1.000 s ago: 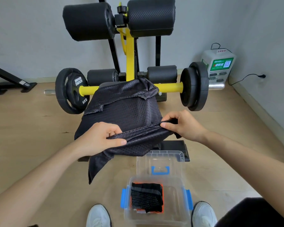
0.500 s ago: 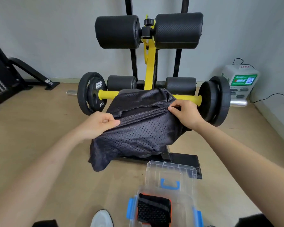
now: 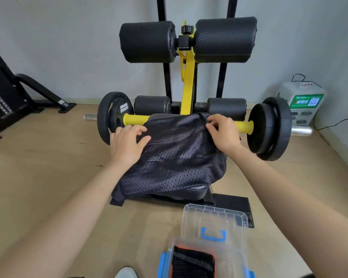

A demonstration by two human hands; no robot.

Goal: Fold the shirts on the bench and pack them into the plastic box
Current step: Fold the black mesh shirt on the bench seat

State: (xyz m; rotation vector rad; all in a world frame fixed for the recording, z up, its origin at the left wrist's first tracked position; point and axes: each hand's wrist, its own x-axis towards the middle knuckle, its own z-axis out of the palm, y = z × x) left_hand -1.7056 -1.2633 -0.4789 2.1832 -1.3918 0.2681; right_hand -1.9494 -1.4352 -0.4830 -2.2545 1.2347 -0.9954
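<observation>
A black mesh shirt (image 3: 175, 157) lies draped over the bench seat (image 3: 191, 194), folded over on itself, with one corner hanging off the near left. My left hand (image 3: 127, 143) pinches the shirt's far left edge. My right hand (image 3: 222, 132) pinches the far right corner beside the yellow bar (image 3: 241, 125). On the floor near my feet stands the clear plastic box (image 3: 235, 259) with blue latches. A folded black and orange garment (image 3: 191, 263) lies inside it. The box's clear lid (image 3: 215, 219) leans up behind it.
Black weight plates (image 3: 269, 129) sit on both ends of the bar behind the bench, and roller pads (image 3: 225, 39) stand above. A white charging unit (image 3: 303, 101) is by the right wall, black equipment (image 3: 6, 101) at far left. My shoe (image 3: 127, 272) is at the bottom edge.
Both hands carried the shirt's near hem up and away to the far end of the bench, laying the fabric over itself. The view has tilted upward.
</observation>
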